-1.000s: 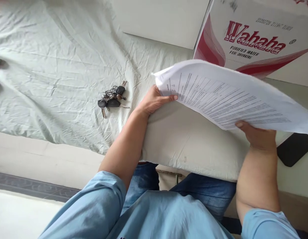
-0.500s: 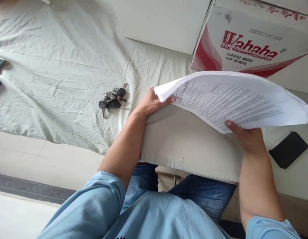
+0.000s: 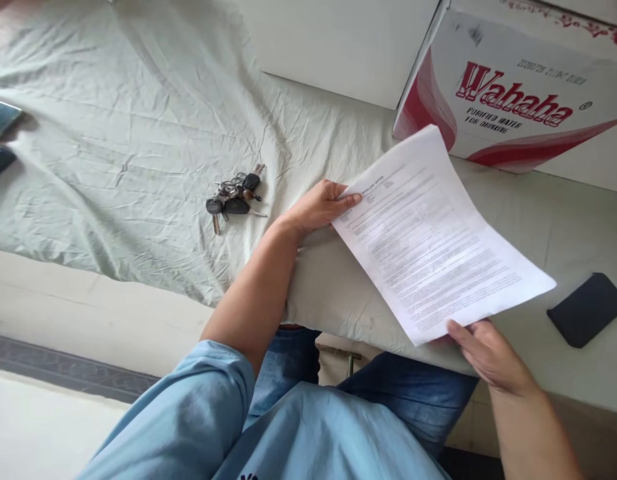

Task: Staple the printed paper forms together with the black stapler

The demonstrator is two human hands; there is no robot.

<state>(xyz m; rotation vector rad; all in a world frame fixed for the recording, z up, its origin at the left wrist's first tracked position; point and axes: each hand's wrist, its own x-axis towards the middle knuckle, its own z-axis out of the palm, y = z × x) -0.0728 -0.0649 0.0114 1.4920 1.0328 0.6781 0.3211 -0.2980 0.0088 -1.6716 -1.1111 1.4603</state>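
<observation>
A stack of printed paper sheets (image 3: 428, 247) is held up over the cloth-covered table (image 3: 153, 133), its text side toward me and its right part bent. My left hand (image 3: 324, 205) grips the left edge, thumb on the front and the other fingers hidden behind. At the lower right edge, my right hand (image 3: 491, 350) pinches the sheets, thumb in front and fingers underneath. Both hands are closed on the paper. How many sheets there are cannot be made out.
A bunch of keys (image 3: 234, 197) lies left of my left arm. Beyond the papers stand a Wahaha water carton (image 3: 518, 100) and a plain white box (image 3: 333, 47). A black flat phone-like object (image 3: 587, 310) rests at the right. Dark objects (image 3: 1, 120) sit at the far left edge.
The sheets, curled and fanned half a second ago, now hang flatter with their printed face showing. My right hand has moved down with their lower edge. My left hand keeps its hold.
</observation>
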